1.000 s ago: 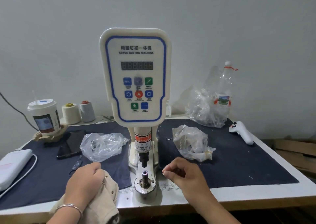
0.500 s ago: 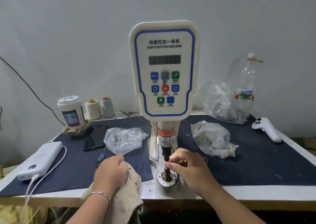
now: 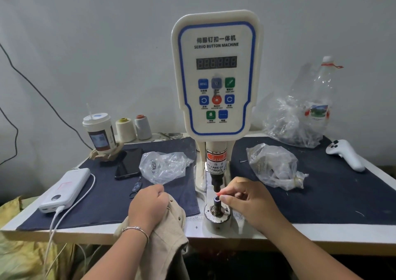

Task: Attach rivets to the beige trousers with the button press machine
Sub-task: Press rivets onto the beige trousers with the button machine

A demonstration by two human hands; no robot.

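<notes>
1. Behind everything a plain grey wall is seen; below it a white-edged table (image 3: 321,230) is covered by a dark navy cloth mat (image 3: 102,207).
2. At the left, a smooth white power bank (image 3: 66,188) with its cable, a lidded paper cup (image 3: 99,132) and 2 thread cones (image 3: 134,127) are set on or behind the mat.
3. The soft, creased beige trousers (image 3: 169,232) are bunched at the front table edge and gripped in the clenched left hand (image 3: 147,209).
4. At centre the glossy cream button press machine (image 3: 216,74) is stood, with its dark cylindrical lower die (image 3: 216,200) on a metal base.
5. The right hand (image 3: 246,200) is held just beside the die top, thumb and forefinger pinched together; whether a rivet is between them cannot be told.
6. The step is judged to be loading the die; next, the fabric must be laid over it with fingers kept away from the punch.
7. Crinkled clear plastic bags (image 3: 276,168) are seen at the right.
</notes>
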